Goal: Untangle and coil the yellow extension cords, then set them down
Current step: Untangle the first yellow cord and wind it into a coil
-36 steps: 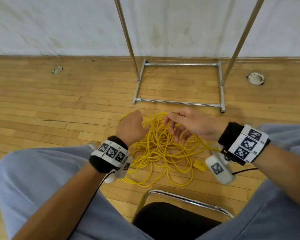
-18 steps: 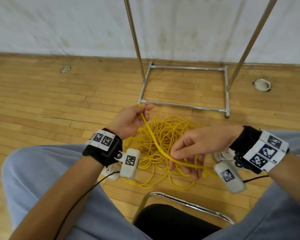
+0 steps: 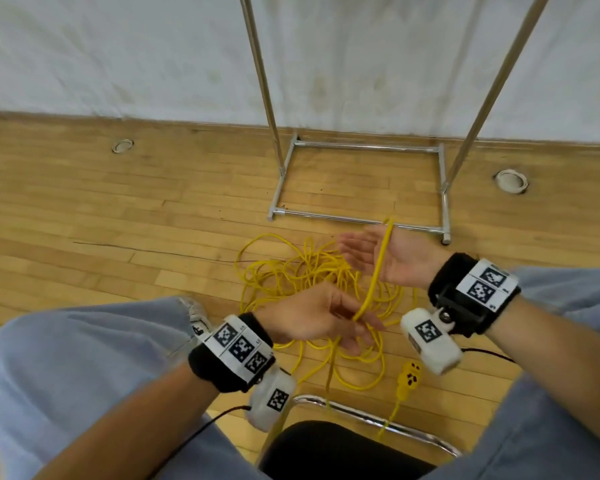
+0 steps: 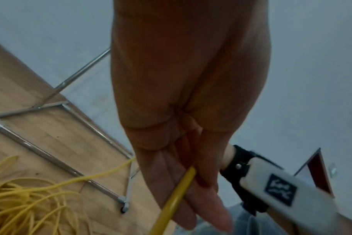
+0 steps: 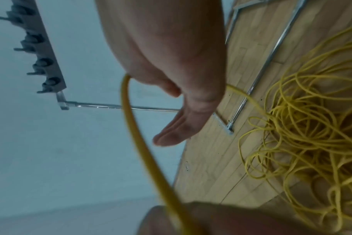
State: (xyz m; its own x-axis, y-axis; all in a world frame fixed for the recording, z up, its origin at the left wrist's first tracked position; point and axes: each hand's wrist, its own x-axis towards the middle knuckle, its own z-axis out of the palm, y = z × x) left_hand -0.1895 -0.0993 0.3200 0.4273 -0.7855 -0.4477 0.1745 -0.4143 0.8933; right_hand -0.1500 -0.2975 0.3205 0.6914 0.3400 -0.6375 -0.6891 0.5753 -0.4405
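A tangled yellow extension cord [image 3: 302, 275] lies heaped on the wooden floor between my knees. Its yellow socket end [image 3: 408, 378] rests on the floor near the chair. My left hand [image 3: 359, 323] hovers over the heap and pinches one strand [image 3: 374, 282] between its fingers, seen in the left wrist view too [image 4: 183, 186]. That strand rises across the palm of my right hand [image 3: 357, 251], which is held palm up with straight fingers. In the right wrist view the strand [image 5: 131, 120] bends over the right hand [image 5: 181, 111] near the thumb.
A chrome rack base [image 3: 357, 220] with two slanted poles stands on the floor just beyond the heap, against the white wall. The chair's chrome front rail [image 3: 368, 415] and black seat [image 3: 326, 452] are below my hands. Two round floor fittings [image 3: 511, 180] [image 3: 122, 145] sit further out.
The left hand came down and nearer, still holding the strand. The right hand let go its grip, moved up and away, and now lies flat under the strand.
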